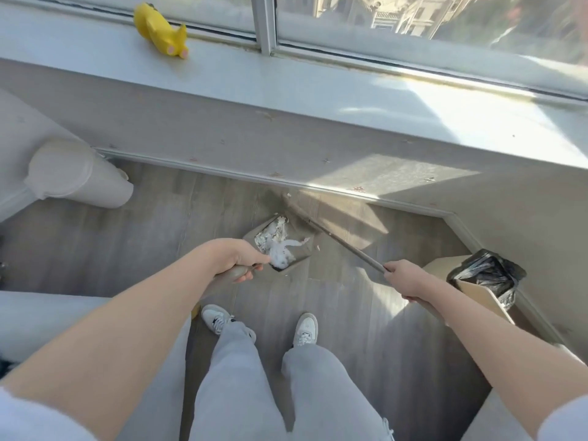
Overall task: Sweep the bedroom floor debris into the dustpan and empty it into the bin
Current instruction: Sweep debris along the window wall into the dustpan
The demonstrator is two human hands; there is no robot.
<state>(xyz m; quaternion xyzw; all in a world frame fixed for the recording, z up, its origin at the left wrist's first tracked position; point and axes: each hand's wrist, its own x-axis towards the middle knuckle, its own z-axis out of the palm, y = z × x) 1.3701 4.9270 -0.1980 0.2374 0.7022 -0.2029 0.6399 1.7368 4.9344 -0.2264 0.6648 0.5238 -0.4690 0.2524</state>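
A grey dustpan (303, 252) rests on the wood floor in front of my feet, holding white paper scraps and a crumpled tissue (280, 248). My left hand (242, 259) is shut on the dustpan's handle. My right hand (404, 280) grips the broom's metal pole (346, 246), which runs up-left to the dark bristles (294, 214) at the dustpan's far edge. A few white bits lie by the baseboard (289, 195). The cardboard bin with a black bag (486, 275) stands to the right, just beyond my right hand.
A white cylindrical container (79, 175) stands at the left by the wall. A wide window sill (286, 90) runs across above the floor, with a yellow toy (159, 28) on it. Bed edges sit at lower left (47, 319) and lower right.
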